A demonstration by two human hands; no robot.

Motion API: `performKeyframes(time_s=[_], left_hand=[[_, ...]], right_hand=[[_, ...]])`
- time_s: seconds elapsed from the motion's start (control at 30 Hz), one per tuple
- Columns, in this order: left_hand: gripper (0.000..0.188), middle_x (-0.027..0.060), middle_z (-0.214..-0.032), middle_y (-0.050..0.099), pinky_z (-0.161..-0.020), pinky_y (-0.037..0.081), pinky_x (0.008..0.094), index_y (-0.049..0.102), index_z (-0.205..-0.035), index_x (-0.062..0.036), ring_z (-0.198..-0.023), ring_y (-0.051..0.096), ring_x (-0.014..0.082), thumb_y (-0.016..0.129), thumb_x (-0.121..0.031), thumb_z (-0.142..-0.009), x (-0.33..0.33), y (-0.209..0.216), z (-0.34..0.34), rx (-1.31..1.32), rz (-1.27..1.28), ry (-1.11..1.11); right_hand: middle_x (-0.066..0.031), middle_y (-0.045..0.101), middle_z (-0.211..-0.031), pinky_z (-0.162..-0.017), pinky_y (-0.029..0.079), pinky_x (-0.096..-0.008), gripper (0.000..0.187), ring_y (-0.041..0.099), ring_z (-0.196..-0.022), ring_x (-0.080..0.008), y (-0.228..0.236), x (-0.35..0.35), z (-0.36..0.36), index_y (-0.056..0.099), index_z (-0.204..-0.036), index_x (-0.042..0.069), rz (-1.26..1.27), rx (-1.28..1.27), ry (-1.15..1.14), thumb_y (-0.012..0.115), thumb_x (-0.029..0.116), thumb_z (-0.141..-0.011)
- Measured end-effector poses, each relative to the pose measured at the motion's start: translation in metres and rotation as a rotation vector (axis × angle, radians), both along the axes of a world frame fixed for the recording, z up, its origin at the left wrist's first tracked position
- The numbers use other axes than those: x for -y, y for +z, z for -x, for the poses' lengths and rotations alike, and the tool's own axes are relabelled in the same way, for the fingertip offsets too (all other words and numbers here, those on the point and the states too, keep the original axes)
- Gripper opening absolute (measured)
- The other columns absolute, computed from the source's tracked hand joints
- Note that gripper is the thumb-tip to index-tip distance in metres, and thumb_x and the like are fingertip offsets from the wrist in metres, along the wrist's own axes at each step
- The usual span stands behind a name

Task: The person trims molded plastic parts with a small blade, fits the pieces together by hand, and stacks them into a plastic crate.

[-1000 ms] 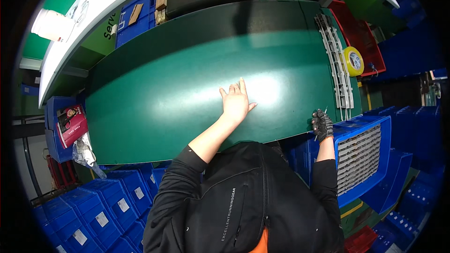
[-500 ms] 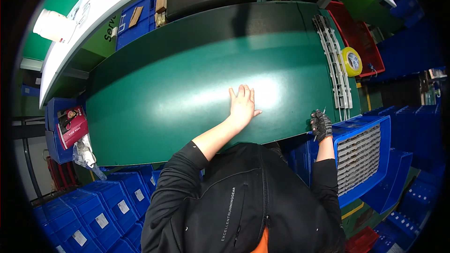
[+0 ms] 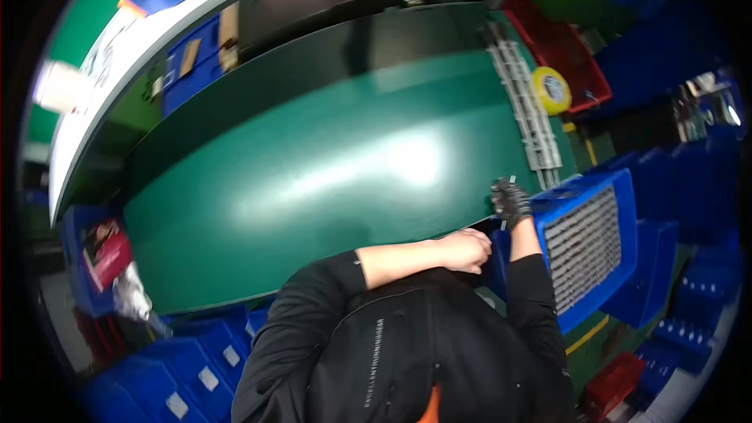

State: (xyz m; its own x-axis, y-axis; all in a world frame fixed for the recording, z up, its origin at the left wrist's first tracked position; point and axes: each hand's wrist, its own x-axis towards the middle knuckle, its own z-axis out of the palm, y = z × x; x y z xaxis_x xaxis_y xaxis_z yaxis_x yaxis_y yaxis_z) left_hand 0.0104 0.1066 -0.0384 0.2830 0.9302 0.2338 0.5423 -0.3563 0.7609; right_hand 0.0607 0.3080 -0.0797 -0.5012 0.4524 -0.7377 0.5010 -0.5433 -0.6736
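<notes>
Head view: my green bench [image 3: 313,196]
Left hand [image 3: 465,251]: fingers curled, contents unclear
Right hand [image 3: 511,202]: gloved fingers closed around 1 thin stick [image 3: 512,179]

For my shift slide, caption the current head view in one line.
Gloved right hand holding a thin pale rod at the near edge of a green table, bare left hand close by.

Green table [image 3: 313,196], white shelf [image 3: 160,22], probably green wall [image 3: 74,30].
</notes>
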Motion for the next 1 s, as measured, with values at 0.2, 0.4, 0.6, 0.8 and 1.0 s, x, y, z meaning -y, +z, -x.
performKeyframes(time_s=[0.2,0.4,0.6,0.8,1.0], left_hand=[[0.022,0.0105,-0.121,0.049,-0.096,0.034,0.0407,0.062,-0.088,-0.0056,-0.118,0.039,0.0271,0.061,-0.013,-0.067,0.032,0.008,0.035,-0.109,0.143,0.395],[0.047,0.0123,-0.123,0.046,-0.097,0.033,0.0384,0.055,-0.112,-0.0117,-0.119,0.038,0.0287,0.058,-0.005,-0.066,0.028,0.010,0.050,-0.093,0.141,0.508],[0.018,0.0106,-0.100,0.060,-0.090,0.039,0.0378,0.059,-0.087,-0.0035,-0.105,0.049,0.0291,0.061,-0.013,-0.073,0.067,-0.013,0.073,-0.037,0.149,0.755],[0.016,0.0147,-0.083,0.058,-0.079,0.042,0.0377,0.057,-0.080,0.0008,-0.085,0.053,0.0319,0.054,-0.015,-0.079,0.081,-0.013,0.146,-0.024,-0.045,1.136],[0.011,0.0121,-0.091,0.057,-0.079,0.041,0.0379,0.056,-0.083,-0.0033,-0.090,0.051,0.0302,0.057,-0.012,-0.076,0.162,-0.022,0.261,-0.323,0.031,1.590]], right_hand=[[-0.0055,0.056,-0.058,-0.036,0.037,-0.0300,0.021,0.046,-0.040,-0.0155,-0.002,0.025,0.024,0.057,-0.077,0.011,0.111,0.043,0.111,0.058,0.031,-0.076],[-0.0053,0.056,-0.058,-0.032,0.031,-0.0272,0.021,0.043,-0.035,-0.0134,0.010,0.016,0.012,0.057,-0.075,0.010,0.035,0.042,0.076,0.054,0.030,-0.079],[-0.0038,0.058,-0.063,-0.033,0.032,-0.0259,0.021,0.046,-0.038,-0.0127,0.005,0.039,0.020,0.057,-0.081,0.013,0.014,0.024,0.137,0.053,0.033,-0.080],[-0.0069,0.054,-0.059,-0.036,0.037,-0.0268,0.019,0.048,-0.044,-0.0144,-0.007,0.019,0.007,0.054,-0.079,0.011,0.024,0.025,-0.054,0.054,0.030,-0.078],[-0.0059,0.051,-0.051,-0.029,0.032,-0.0252,0.025,0.044,-0.035,-0.0143,-0.012,0.014,0.011,0.054,-0.075,0.009,0.015,0.009,-0.056,0.057,0.034,-0.080]])
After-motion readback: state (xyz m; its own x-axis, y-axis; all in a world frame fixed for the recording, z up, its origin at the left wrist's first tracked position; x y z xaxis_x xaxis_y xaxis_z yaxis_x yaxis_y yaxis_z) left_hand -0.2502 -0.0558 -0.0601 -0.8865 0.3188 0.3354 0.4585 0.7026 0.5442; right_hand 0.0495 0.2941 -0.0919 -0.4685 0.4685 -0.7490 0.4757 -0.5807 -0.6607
